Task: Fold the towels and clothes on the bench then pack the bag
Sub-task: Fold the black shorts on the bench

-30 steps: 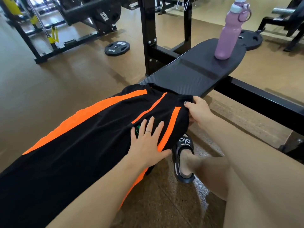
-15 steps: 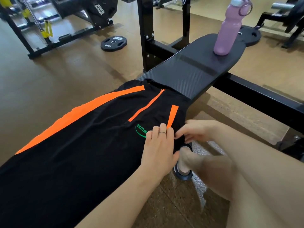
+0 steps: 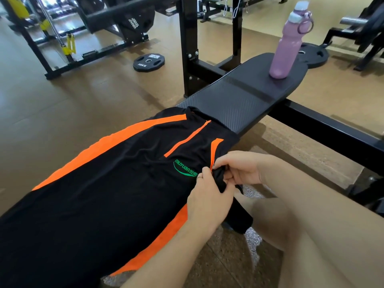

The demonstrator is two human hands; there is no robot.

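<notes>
Floor, far left: a black weight plate (image 3: 148, 62) lies flat beside the rack feet, well apart from my work.

Shirt: the black shirt with orange stripes (image 3: 108, 183) lies front-up along the table (image 3: 239, 100), collar toward the far end, zip and green logo showing. Its near edge hangs off the side by my knee.

Bag: I see no bag and no towels in this view.

Left hand: my left hand (image 3: 207, 196) has its fingers curled over the shirt's right edge just below the logo, gripping a bunch of cloth.

Right hand: my right hand (image 3: 239, 170) pinches the same bunch from the other side, almost touching the left; both hold the sleeve part that droops off the table.

Step in hand: I judge I am gathering the right sleeve to turn it in over the body, the first fold.

How to do it well: I should lift the sleeve clear of the edge, lay it flat across the chest in line with the orange stripe, and smooth it before letting go, or the slippery cloth may slide off again.

Bottle, far right: a purple bottle (image 3: 287, 44) stands upright on the table's far end, clear of the shirt.
</notes>
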